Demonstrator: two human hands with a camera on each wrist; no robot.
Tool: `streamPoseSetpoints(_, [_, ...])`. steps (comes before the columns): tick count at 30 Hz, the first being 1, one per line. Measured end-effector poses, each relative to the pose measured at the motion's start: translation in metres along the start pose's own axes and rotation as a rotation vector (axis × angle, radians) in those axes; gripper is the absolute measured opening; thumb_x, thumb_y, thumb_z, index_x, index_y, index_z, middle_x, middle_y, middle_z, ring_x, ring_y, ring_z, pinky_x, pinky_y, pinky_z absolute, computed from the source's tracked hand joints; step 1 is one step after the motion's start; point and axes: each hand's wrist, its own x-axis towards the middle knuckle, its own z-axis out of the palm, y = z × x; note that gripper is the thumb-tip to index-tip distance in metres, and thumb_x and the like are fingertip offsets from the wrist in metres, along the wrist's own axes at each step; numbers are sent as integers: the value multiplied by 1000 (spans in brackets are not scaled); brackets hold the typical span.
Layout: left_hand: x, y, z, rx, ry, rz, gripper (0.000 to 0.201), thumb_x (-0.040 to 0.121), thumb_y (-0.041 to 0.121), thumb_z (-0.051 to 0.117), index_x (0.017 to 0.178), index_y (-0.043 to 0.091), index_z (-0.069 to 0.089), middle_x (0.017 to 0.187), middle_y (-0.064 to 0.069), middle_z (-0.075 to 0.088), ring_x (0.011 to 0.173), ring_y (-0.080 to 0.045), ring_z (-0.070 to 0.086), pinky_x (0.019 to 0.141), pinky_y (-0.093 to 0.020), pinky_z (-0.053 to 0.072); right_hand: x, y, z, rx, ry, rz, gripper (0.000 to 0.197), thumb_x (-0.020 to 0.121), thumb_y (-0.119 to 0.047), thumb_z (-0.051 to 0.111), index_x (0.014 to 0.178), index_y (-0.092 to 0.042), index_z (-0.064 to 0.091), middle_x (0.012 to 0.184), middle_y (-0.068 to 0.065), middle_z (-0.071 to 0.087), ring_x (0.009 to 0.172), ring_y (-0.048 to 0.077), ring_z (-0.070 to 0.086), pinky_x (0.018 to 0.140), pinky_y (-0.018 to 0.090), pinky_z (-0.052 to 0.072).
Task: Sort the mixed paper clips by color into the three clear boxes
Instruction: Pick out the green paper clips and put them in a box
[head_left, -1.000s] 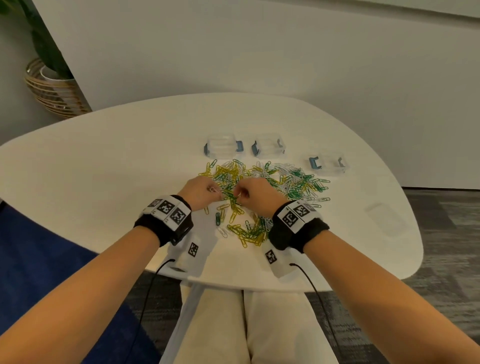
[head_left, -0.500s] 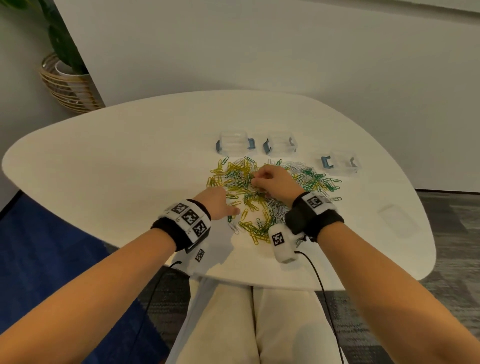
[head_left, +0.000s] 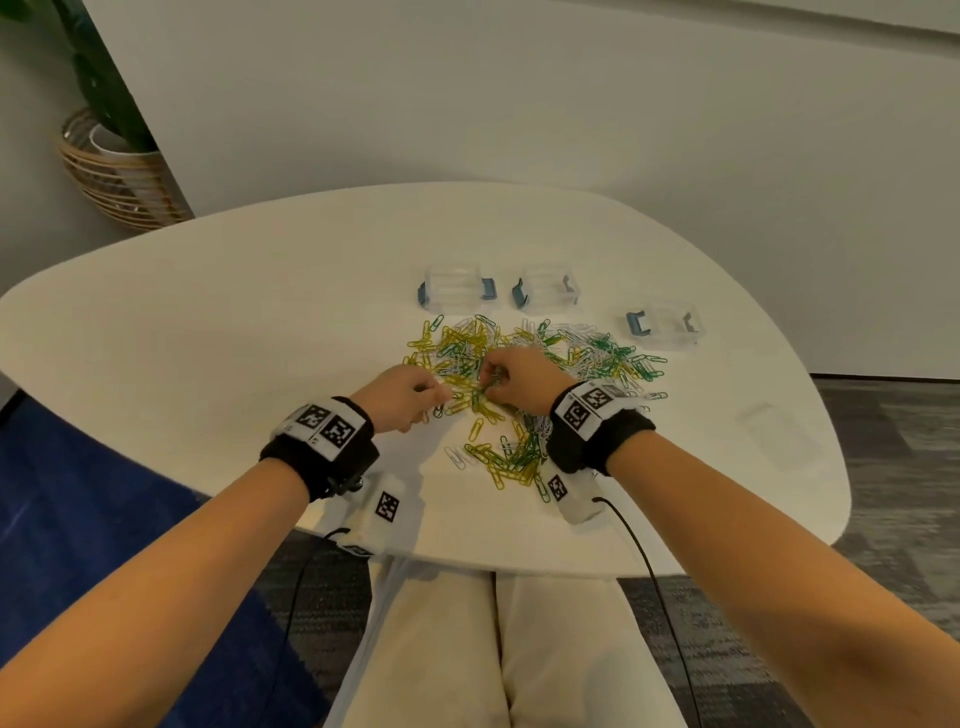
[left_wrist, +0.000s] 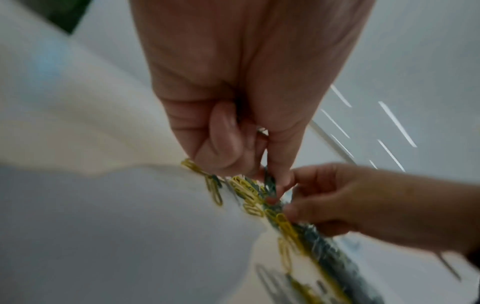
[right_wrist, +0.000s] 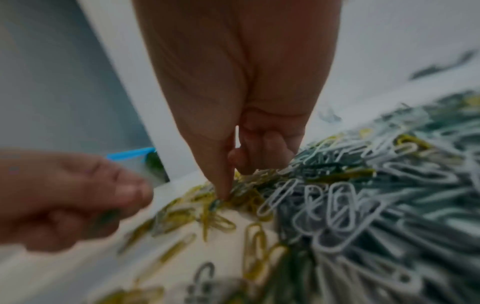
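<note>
Half a second ago the right hand (head_left: 519, 376) was alone, further up in the heap of paper clips (head_left: 524, 384), while the left hand (head_left: 402, 397) hung back near the lower left edge of the heap. Now the two have come together at the middle of the head view, fingertips almost touching over the clips.

The left hand is curled, thumb against fingers, pinching what looks like a dark green clip in the left wrist view; motion blur makes it hard to be sure how many it holds. The right hand is also curled, its forefinger tip pressed down into yellow and green clips in the right wrist view. Whether it actually has one pinched, I cannot tell.

The clips lie mixed on the white worktop (head_left: 260, 338), yellow, green and white together, filling the centre of the frame just below the three clear boxes (head_left: 454, 288) lined across the upper middle. The boxes look empty or close to it, though their clear walls make that hard to read.

So sorting has barely begun: the hands seem to be gathering clips, likely green ones, before any trip up to a box.
</note>
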Motion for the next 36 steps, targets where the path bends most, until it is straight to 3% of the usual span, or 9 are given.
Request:
streamPoseSetpoints(5, [-8,-6,0,-439,7,-15,23,100,18,43,80,8,49,68,-3,45,56,-11,34,48,-17,31,0,8,-5,153,14,74,7,90,-17,62,94,-10,62,71,-9,52,58,3,45,55,13,37])
streamPoseSetpoints(10, [-3,-11,-1,-832,-73,-101,19,101,18,39,99,5,54,75,-1,52,58,-8,44,47,-16,37,-8,16,-10,1393,-9,228,18,87,-1,38,74,-14,39,67,6,46,48,13,33,41,21,23])
streamPoseSetpoints(12, [-1,-7,0,-996,-80,-172,20,102,16,38,103,5,55,77,-2,54,60,-9,50,46,-15,42,-10,17,-9,1526,-21,218,18,85,0,37,74,-15,39,67,8,48,48,13,34,41,21,22])
streamPoseSetpoints(18, [7,7,2,-1413,-229,-280,32,99,9,38,122,-7,52,112,-25,65,93,-31,69,81,-33,57,-4,1,-19,1010,-20,142,11,89,0,47,84,-9,48,64,3,42,50,12,32,42,22,22])
streamPoseSetpoints(21, [16,13,8,-1430,-279,-312,40,101,23,37,123,-7,51,116,-30,61,96,-39,67,78,-42,58,-4,-19,-29,575,3,12,7,89,-7,55,89,-11,61,69,-5,56,59,11,49,55,21,38])
streamPoseSetpoints(23, [24,17,11,-1421,-315,-325,42,101,30,40,120,-4,53,112,-29,62,94,-38,68,70,-39,60,-1,-28,-34,368,-52,-61,18,88,-8,55,101,-17,64,92,-4,66,82,10,62,71,22,49])
streamPoseSetpoints(25, [33,23,11,-1424,-314,-341,38,99,31,43,109,-3,59,101,-26,64,84,-33,70,63,-32,60,2,-30,-39,422,-73,-68,29,90,-1,47,110,-17,60,108,4,68,96,15,65,81,26,54])
streamPoseSetpoints(30, [60,56,-13,-1395,-234,-364,31,102,23,35,83,5,52,66,-7,54,47,-11,51,37,-14,41,7,-8,-67,631,271,29,25,91,-1,44,109,-9,60,100,12,68,84,16,63,76,28,52])
streamPoseSetpoints(36, [108,96,-61,-1254,128,-79,37,101,26,33,77,7,53,61,-4,54,57,-15,46,53,-22,39,-2,37,-80,606,326,108,21,92,-4,47,103,-11,64,95,10,71,83,18,67,77,34,53])
